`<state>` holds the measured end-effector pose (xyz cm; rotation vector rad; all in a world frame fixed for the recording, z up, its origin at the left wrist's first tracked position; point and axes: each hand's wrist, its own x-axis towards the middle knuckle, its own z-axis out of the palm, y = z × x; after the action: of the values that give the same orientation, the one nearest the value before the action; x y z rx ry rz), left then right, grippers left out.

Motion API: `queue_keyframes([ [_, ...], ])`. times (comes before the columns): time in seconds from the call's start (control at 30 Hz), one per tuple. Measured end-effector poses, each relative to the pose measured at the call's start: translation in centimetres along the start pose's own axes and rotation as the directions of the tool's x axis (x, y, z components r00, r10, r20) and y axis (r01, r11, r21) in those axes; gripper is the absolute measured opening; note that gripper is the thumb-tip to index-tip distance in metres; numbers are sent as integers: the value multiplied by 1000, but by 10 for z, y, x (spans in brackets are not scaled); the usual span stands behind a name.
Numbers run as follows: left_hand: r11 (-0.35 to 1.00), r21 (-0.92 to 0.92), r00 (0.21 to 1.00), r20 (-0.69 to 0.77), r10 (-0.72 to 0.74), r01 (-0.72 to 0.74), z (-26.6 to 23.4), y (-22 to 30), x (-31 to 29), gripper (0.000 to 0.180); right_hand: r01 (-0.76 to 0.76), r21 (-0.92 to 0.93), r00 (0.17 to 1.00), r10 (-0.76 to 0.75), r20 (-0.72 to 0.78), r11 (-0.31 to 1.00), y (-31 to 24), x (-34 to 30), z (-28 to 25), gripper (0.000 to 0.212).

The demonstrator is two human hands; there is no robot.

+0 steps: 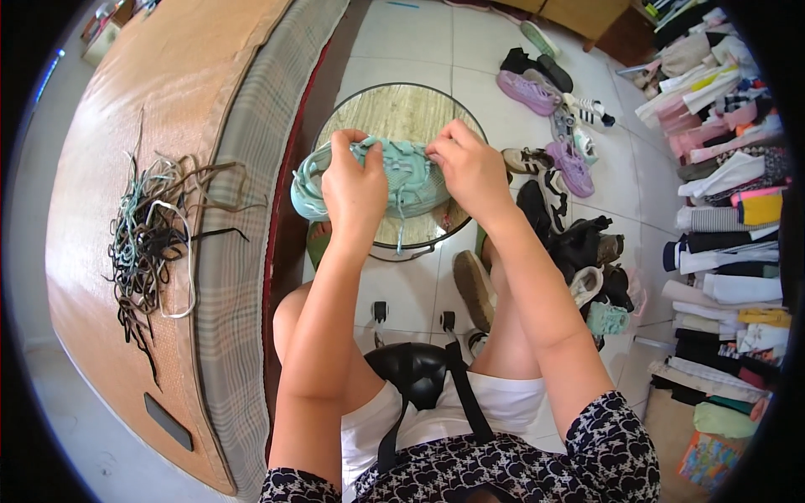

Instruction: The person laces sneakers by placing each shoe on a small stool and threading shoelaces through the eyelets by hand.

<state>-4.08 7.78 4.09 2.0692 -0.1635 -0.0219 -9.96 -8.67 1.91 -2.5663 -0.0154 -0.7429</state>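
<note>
A mint-green sneaker [409, 172] lies on its side over a small round table [394, 105], its opening to the left and its toe to the right. My left hand [356, 180] is closed on the sneaker near its tongue, thumb on top. At the toe end of the lacing, my right hand [471, 168] pinches the sneaker; whether lace or upper is between the fingertips is hidden. One pale mint lace end [401, 225] dangles from the shoe's lower side, in front of the table edge.
On the mat-covered bed [92, 243] at left lie a tangled heap of shoelaces [155, 243] and a dark flat phone-like slab [168, 422]. Several shoes [570, 168] are scattered on the tiled floor at right, beside piled folded clothes [729, 218]. A black pouch with straps [417, 373] hangs before my lap.
</note>
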Motion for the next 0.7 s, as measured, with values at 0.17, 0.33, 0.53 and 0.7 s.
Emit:
queue_keyframes([
  [0.17, 1000, -6, 1000, -10, 16, -16, 2, -6, 2, 26, 16, -176, 999, -11, 30, 984, -2, -1, 2, 4],
  [0.33, 1000, -20, 1000, -10, 14, -14, 1, -3, 2, 27, -339, -317, 941, 324, -100, 886, 25, 2, -18, 4],
  [0.53, 1000, -3, 1000, -17, 13, -13, 1, -2, 1, 26, -142, -27, 990, 141, -18, 989, -1, -1, -11, 7],
  [0.7, 1000, 16, 999, -25, 19, -19, 3, 2, -1, 24, -32, -50, 999, 33, 34, 998, 2, 0, -4, 11],
])
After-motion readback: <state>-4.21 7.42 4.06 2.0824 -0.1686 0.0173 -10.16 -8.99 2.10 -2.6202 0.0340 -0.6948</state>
